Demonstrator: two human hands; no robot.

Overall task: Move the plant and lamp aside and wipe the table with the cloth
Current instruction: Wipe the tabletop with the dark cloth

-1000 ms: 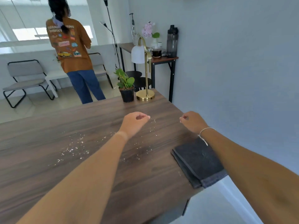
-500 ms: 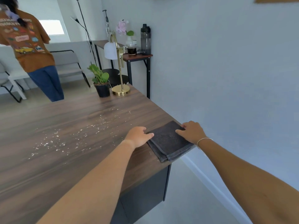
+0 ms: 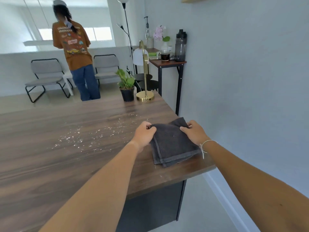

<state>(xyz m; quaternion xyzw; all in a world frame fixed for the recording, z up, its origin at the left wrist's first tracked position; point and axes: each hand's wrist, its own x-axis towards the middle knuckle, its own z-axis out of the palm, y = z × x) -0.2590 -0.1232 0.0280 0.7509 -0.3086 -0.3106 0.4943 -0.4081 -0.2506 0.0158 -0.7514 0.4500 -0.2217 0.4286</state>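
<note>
At the far left stand 2 grey chairs [image 3: 45, 76] on a pale floor, and a person in an orange shirt [image 3: 73, 46] faces away. The table [image 3: 50, 148] is dark wood grain, with white crumbs [image 3: 87, 138] scattered at its middle. The left hand [image 3: 144, 135] pinches the far left corner of the folded dark grey cloth [image 3: 172, 144], fingers curled together. The cloth lies near the right table edge, its long axis running toward the far edge. The right hand [image 3: 194, 132] pinches its far right corner. At the far edge the plant [image 3: 127, 86] in a black pot stands just beside the brass lamp [image 3: 144, 72], both upright.
</note>
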